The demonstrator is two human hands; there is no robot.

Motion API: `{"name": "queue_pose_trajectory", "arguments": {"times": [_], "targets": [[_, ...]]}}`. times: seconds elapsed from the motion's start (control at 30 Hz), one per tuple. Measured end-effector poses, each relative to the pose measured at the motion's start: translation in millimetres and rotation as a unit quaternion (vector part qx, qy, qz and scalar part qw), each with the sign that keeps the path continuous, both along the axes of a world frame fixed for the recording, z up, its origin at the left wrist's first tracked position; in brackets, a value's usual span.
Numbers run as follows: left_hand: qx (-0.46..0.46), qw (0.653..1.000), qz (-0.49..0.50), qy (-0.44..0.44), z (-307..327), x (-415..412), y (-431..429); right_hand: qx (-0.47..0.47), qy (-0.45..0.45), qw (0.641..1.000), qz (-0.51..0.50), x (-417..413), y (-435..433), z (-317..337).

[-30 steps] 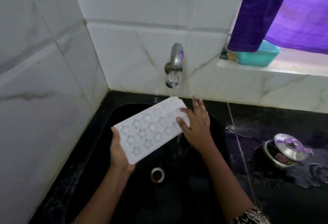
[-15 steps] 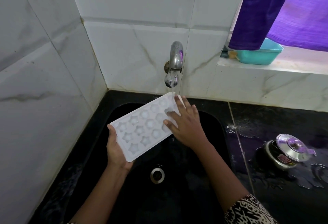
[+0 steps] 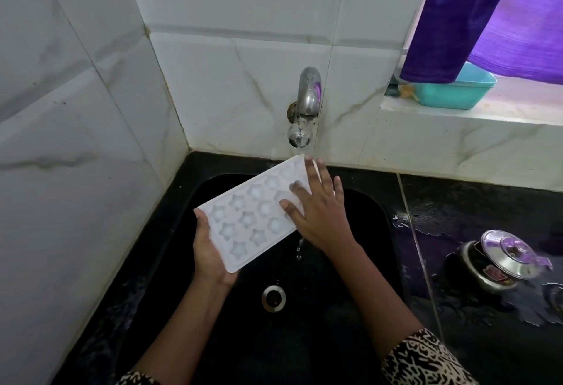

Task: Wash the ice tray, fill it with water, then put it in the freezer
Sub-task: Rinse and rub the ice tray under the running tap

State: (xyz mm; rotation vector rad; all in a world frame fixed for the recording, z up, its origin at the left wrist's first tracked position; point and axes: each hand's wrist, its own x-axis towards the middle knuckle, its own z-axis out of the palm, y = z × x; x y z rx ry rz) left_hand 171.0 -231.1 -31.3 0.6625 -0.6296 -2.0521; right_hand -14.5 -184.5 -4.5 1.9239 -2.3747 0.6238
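My right hand (image 3: 320, 214) has slid onto the tray's (image 3: 246, 217) far cells, fingers flat, under the tap (image 3: 307, 101) at 12 o'clock. My left hand (image 3: 210, 250) grips its 7 o'clock corner over the sink (image 3: 289, 348): still washing, I'd say.

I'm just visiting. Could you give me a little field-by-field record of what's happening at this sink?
Place: black sink, wall tap running
Ice tray: white, star-shaped moulds, tilted under the tap
Left hand: grips the tray's near end
Right hand: fingers straight, flat on the tray's far end
Nearby: lidded steel pot on wet counter; teal tub on sill
Stage: washing; not yet filled
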Motion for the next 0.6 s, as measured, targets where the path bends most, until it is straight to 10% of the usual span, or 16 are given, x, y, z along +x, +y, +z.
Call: {"name": "queue_pose_trajectory", "arguments": {"times": [0.6], "targets": [[-0.015,1.0,-0.007,0.012,-3,-2,4,-0.001,-0.009,1.0,-0.023,4,3,-3]]}}
